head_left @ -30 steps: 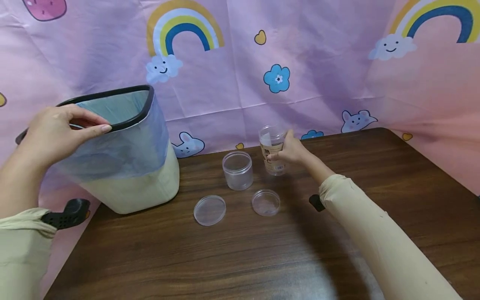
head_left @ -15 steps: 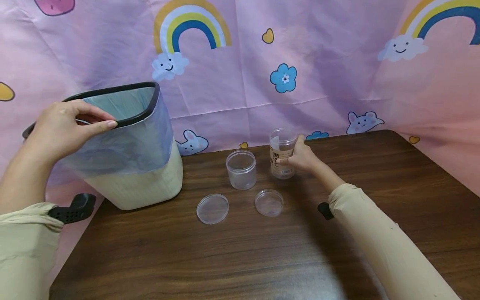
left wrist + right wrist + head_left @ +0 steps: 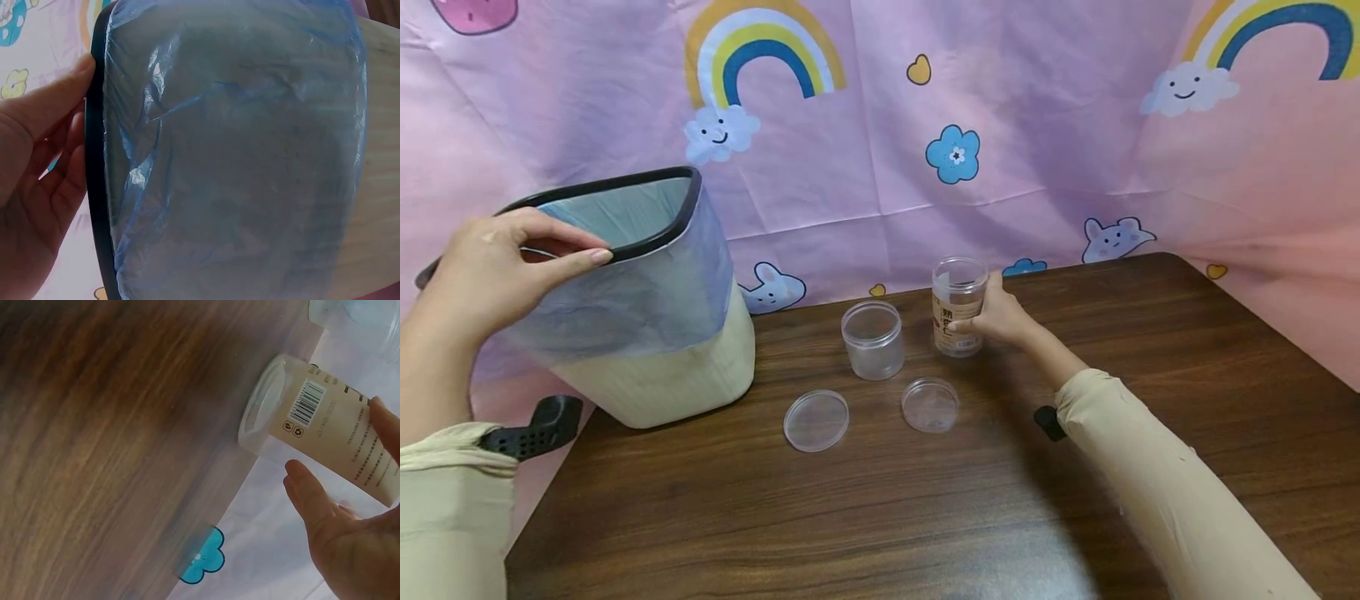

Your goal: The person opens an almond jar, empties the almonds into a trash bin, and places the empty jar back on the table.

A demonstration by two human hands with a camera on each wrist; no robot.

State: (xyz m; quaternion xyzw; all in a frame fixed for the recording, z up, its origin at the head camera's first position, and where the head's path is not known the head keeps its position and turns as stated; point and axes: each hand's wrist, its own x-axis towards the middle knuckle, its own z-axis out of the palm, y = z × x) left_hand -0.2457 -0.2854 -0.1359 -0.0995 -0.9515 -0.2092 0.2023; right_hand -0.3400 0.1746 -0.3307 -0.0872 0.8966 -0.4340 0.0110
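My left hand (image 3: 505,267) pinches the black rim (image 3: 651,243) of a cream trash bin (image 3: 662,383), thumb outside. A bluish plastic liner (image 3: 237,144) is folded over its upper part. At the back of the table, my right hand (image 3: 1003,317) is beside an upright clear jar (image 3: 958,287) with a tan printed label. Its thumb overlaps the label (image 3: 337,431); the other fingers (image 3: 306,490) extend, slightly apart from the jar in the right wrist view. Left of it stands a shorter clear jar (image 3: 874,346), lidless.
Two clear round lids lie in front of the jars: a left lid (image 3: 816,421) and a right lid (image 3: 930,406). The brown wooden table (image 3: 850,517) ends at the back against a pink patterned cloth (image 3: 880,142). The bin stands at the table's left edge.
The labelled jar has moved a little right, away from the shorter jar, together with my right hand, then stays in place. My left hand stays on the bin's rim.
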